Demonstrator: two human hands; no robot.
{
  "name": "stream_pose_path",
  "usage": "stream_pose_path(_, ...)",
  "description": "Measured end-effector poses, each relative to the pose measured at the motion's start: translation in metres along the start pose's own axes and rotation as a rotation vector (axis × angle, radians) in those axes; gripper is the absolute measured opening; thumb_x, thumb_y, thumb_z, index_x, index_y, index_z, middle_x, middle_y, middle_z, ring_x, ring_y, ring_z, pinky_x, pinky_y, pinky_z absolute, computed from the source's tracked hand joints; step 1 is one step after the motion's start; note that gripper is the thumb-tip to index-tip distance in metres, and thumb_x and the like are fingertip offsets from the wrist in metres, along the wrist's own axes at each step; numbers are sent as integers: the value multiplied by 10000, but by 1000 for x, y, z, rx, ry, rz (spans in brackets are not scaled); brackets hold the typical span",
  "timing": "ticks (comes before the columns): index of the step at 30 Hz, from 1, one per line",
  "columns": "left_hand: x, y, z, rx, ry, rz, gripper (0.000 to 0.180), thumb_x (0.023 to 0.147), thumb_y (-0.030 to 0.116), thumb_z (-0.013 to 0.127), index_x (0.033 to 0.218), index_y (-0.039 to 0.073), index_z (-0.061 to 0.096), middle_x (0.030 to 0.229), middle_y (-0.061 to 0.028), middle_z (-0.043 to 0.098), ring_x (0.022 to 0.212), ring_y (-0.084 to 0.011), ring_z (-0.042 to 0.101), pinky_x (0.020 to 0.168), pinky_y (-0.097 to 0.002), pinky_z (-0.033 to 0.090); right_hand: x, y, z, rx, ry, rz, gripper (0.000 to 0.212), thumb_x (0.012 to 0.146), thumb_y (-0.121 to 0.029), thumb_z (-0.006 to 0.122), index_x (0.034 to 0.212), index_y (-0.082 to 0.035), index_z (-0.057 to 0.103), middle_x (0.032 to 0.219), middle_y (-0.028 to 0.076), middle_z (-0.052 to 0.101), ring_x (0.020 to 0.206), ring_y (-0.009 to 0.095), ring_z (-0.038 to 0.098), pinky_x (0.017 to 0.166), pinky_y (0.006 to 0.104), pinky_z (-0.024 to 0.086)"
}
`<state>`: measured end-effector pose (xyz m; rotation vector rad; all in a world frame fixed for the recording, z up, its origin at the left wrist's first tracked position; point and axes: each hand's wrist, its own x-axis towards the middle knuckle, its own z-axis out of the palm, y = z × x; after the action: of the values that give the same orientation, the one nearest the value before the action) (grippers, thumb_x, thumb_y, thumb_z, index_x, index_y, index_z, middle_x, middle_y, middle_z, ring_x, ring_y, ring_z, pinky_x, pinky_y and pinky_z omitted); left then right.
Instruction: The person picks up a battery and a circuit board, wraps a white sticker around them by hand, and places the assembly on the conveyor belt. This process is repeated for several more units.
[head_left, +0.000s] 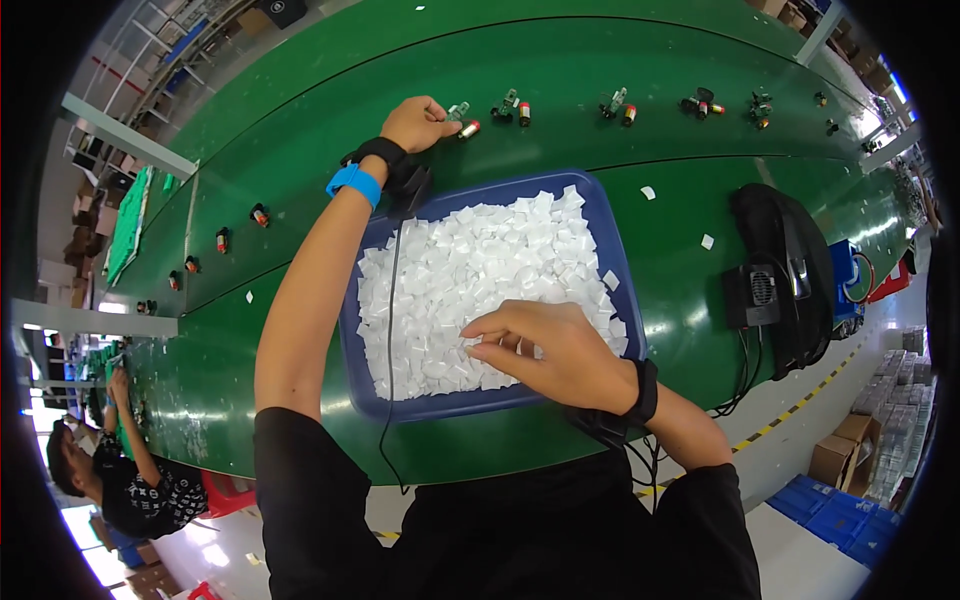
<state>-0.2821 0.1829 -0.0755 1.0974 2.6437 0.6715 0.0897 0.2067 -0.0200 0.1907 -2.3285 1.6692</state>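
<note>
My left hand (415, 125) reaches over the green belt, its fingers curled closed on a small clear-green part (458, 111). Right beside the fingertips is a small red and white cylinder (469, 129). My right hand (560, 350) hovers above a blue tray (622, 270) heaped with small white square pieces (500, 250). Its thumb and forefinger come together in a pinch; what lies between them, if anything, is too small to make out against the white heap.
More small clear-green parts with red cylinders (524, 114) are spaced along the belt to the right and left. A black bag-like object (785, 280) and a black box (750, 296) stand right of the tray. A cable (392, 330) crosses the tray. Another person (130, 475) sits far left.
</note>
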Motion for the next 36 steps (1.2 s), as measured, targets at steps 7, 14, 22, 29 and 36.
stream_pose_path(7,-122,63,-46,-427,119,292,390,792,49,804,1082,20,544,981,-90,692,905,-144,650,750,-274,542,1,-11,-8,28,87,34,234,879,-64,729,1109,-61,688,884,53,667,722,128,663,560,233,511)
stream_pose_path(14,-289,112,-65,-502,136,370,223,761,-63,770,911,1,619,1071,-116,670,945,-190,672,761,-303,590,3,-35,4,-173,356,-72,337,782,21,773,1101,-57,696,880,47,651,726,138,656,574,242,517)
stream_pose_path(22,-375,87,-69,-264,376,547,195,778,-88,721,915,25,639,1083,-131,662,923,-214,665,726,-287,588,-17,-77,47,-567,142,-218,261,696,43,795,930,-66,755,801,58,662,665,200,660,559,247,517)
stream_pose_path(29,-400,43,-76,-1036,128,62,178,906,-16,638,1079,-15,597,1086,-118,661,892,-201,657,698,-312,591,-18,-85,68,-717,123,-343,285,645,20,778,920,-49,752,863,63,702,693,180,680,559,267,540)
stream_pose_path(36,-383,35,-94,-1282,-597,-94,192,995,39,543,1171,-35,525,999,-110,627,875,-178,657,682,-299,595,-20,-91,81,-733,98,-376,295,684,-8,721,977,-35,737,904,82,715,748,209,703,604,279,567)
